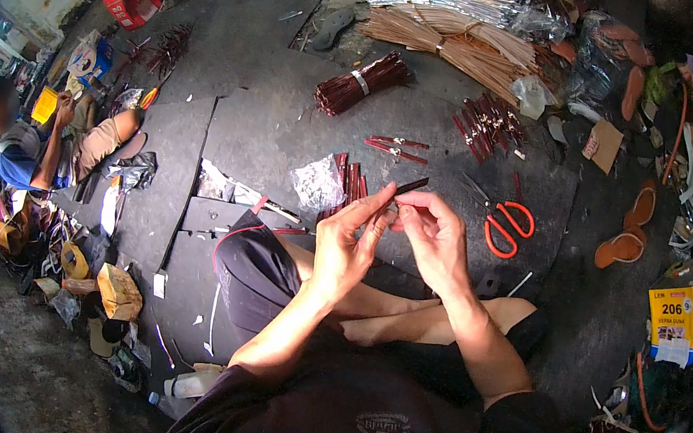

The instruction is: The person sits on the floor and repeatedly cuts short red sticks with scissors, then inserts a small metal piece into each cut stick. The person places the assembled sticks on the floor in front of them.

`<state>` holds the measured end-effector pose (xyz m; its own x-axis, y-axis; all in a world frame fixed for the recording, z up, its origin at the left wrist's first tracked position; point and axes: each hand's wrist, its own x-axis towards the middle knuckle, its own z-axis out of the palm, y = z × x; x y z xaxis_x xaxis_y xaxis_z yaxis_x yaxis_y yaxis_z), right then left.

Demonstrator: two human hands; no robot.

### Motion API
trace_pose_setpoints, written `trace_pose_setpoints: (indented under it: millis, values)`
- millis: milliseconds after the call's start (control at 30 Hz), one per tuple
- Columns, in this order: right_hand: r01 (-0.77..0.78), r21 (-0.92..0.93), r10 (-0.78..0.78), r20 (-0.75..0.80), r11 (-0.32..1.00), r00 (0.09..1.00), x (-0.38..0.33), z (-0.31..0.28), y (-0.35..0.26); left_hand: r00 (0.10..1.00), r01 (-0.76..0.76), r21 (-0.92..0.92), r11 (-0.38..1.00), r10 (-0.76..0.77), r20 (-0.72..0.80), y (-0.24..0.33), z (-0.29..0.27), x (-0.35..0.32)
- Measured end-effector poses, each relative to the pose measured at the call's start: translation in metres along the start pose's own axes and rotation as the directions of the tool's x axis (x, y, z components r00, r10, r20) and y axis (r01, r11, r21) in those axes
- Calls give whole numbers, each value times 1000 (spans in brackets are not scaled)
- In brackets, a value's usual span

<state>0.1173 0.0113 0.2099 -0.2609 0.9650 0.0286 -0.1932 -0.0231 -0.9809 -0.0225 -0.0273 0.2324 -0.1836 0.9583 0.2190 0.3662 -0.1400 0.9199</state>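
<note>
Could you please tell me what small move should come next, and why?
I would probably hold the dark strip steady with the left hand and press its near end with the right hand, since both hands' fingertips meet there and the scissors lie untouched to the right.

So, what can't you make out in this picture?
Head view, all of these:
Dark strip: its near end, hidden by the left hand and right hand.
Dark red strips: their full extent, partly behind the left hand.
Crumpled clear plastic: any contents, obscured by glare and creases.
Co-worker's hand: its grip, too small.
</note>
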Motion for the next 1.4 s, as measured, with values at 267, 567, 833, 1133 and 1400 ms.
trace_pose_setpoints:
  millis: [267,567,833,1133,1400]
  values:
    - [189,-226,-194,0,955,981,0,2,5,999,6,78,997,-2,-51,5,3,0]
    - [480,-638,-541,117,602,833,3,3,1,997,3,66,998,1,-71,9,3,-1]
    - [509,-651,-569,142,563,810,2,6,-14,995,76,-127,989,-83,-56,-4,3,0]
    - [139,-93,-153,-158,986,976,-10,12,-12,975,81,-610,788,-190,-116,-1,22,-6]
    - [346,-415,-427,-119,842,896,-9,9,-11,979,65,-647,760,-173,-104,-2,25,-8]
